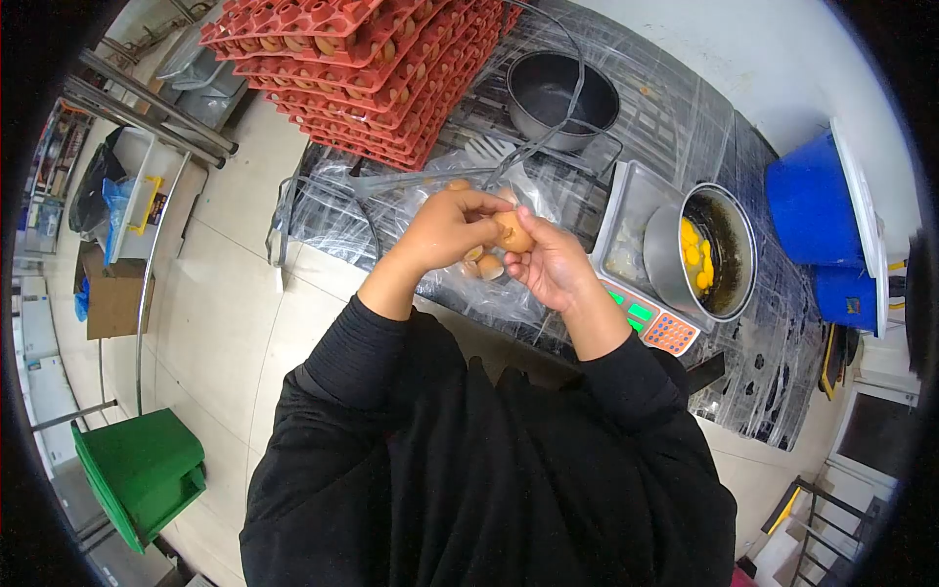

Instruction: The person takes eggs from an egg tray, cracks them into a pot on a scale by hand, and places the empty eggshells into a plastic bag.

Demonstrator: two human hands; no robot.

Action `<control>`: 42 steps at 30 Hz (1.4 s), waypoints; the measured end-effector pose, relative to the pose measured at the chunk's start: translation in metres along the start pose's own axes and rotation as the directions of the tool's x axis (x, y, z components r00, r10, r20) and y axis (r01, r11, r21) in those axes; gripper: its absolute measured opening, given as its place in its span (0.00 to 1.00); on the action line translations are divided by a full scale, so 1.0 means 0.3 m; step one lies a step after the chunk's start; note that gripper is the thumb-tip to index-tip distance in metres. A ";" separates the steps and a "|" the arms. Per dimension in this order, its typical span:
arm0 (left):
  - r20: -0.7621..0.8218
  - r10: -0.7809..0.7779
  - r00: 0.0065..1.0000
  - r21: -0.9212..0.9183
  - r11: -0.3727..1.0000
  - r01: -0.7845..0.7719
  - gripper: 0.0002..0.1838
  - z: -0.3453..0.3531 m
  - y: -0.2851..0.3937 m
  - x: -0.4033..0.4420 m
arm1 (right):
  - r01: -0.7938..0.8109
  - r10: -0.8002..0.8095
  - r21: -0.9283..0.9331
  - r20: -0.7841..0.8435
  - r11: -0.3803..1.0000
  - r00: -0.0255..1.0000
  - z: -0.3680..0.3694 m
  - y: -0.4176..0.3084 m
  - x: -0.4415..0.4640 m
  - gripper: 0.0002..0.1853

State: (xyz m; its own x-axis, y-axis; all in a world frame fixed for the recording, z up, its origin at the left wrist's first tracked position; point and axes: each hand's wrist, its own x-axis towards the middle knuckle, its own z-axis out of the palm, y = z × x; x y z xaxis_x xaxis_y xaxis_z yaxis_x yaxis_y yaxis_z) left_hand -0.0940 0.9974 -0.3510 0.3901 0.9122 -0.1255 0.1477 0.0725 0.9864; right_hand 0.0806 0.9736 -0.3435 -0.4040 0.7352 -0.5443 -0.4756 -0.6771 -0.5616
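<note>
A brown egg [511, 231] with a dark crack in its shell is held between my two hands, over a clear plastic bag. My left hand [442, 230] grips it from the left, thumb and fingers bent around it. From the right, the fingers and thumb of my right hand [554, 266] close on the same egg. Just below my hands lie broken eggshells [490, 266] on the plastic bag [514, 298]. To the right, a metal pot [665, 259] holds several yellow yolks [696, 256] and stands on a digital scale [626, 210].
A tall stack of red egg trays [391, 88] filled with eggs stands at the back left. Behind my hands are a dark empty pot [562, 93] and a loose cable [577, 68]. Blue buckets [807, 201] stand right; a green bin [142, 470] is on the floor left.
</note>
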 end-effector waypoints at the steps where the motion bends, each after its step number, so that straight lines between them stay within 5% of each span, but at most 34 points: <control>1: 0.000 0.000 1.000 0.025 1.000 0.000 0.18 0.000 0.003 -0.001 | -0.003 0.003 0.003 0.010 1.000 1.000 0.003 -0.002 0.002 0.18; 9: -0.081 -0.007 0.997 0.444 0.895 0.042 0.22 0.166 0.168 0.090 | 0.122 -0.122 0.000 -0.038 0.993 0.992 -0.106 -0.085 -0.084 0.16; 14: 0.049 0.124 0.991 0.536 0.834 -0.131 0.20 0.509 0.289 0.313 | 0.307 -0.306 -0.006 -0.105 0.952 0.946 -0.356 -0.283 -0.275 0.16; 23: 0.168 0.076 0.983 0.367 0.921 -0.134 0.19 0.967 0.193 0.585 | 0.318 -0.323 -0.056 -0.195 0.946 0.926 -0.822 -0.460 -0.406 0.17; 29: 0.285 0.064 0.956 0.330 0.930 -0.161 0.20 1.029 0.126 0.657 | 0.258 -0.265 -0.064 -0.160 0.964 0.951 -0.945 -0.485 -0.402 0.17; 35: 0.391 0.066 0.918 0.491 0.829 -0.269 0.18 1.022 0.134 0.692 | 0.218 -0.243 -0.134 -0.216 0.967 0.946 -0.975 -0.478 -0.396 0.15; 38: 0.422 0.080 0.903 0.594 0.728 -0.342 0.18 1.022 0.143 0.698 | 0.130 -0.275 -0.387 -0.348 0.913 0.896 -0.963 -0.481 -0.392 0.16; 42: 0.415 0.135 0.900 0.673 0.620 -0.403 0.18 1.009 0.153 0.702 | 0.036 -0.565 -0.839 -0.334 0.543 0.754 -0.982 -0.453 -0.364 0.17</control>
State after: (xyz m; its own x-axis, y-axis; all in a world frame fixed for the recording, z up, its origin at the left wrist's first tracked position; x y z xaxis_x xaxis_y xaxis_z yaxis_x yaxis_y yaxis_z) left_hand 0.2700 1.0707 -0.3644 0.7478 0.6635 -0.0243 0.5464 -0.5941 0.5903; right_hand 0.4196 0.9760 -0.3913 0.2249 0.9267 -0.3012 0.3831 -0.3683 -0.8471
